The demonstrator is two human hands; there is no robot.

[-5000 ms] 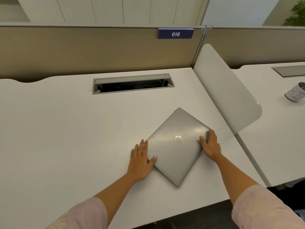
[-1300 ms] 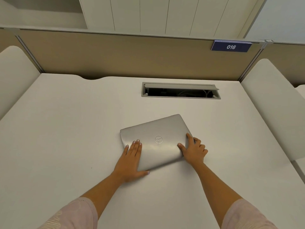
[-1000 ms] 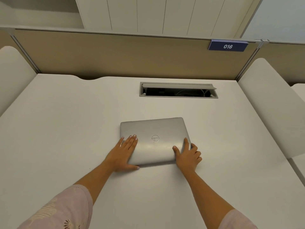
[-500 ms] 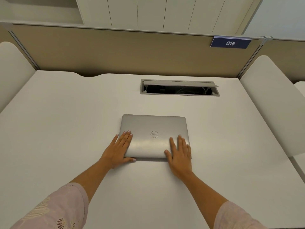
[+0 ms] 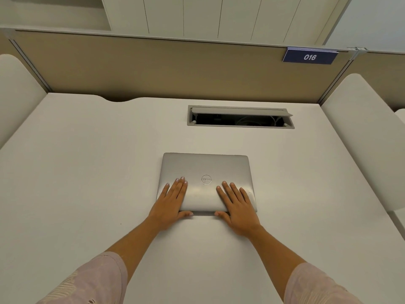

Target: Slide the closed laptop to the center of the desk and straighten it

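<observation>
The closed silver laptop [image 5: 206, 166] lies in the middle of the white desk [image 5: 87, 172], its edges parallel to the desk's back edge and its round logo facing up. My left hand [image 5: 172, 204] lies flat on the lid's near left corner, thumb tucked against the front edge. My right hand [image 5: 237, 207] lies flat on the near right corner in the same way, thumb along the front edge. Both hands cover the near corners of the lid.
An open cable hatch [image 5: 240, 117] is sunk into the desk behind the laptop. A beige partition [image 5: 175, 69] with a blue sign reading 016 [image 5: 309, 57] closes the back. White rounded dividers stand at the right [image 5: 361, 137] and the left [image 5: 15, 91].
The laptop slid left from the desk's right side and turned from a diagonal to square. Both hands shifted from its side edges to lie flat on the near corners.
</observation>
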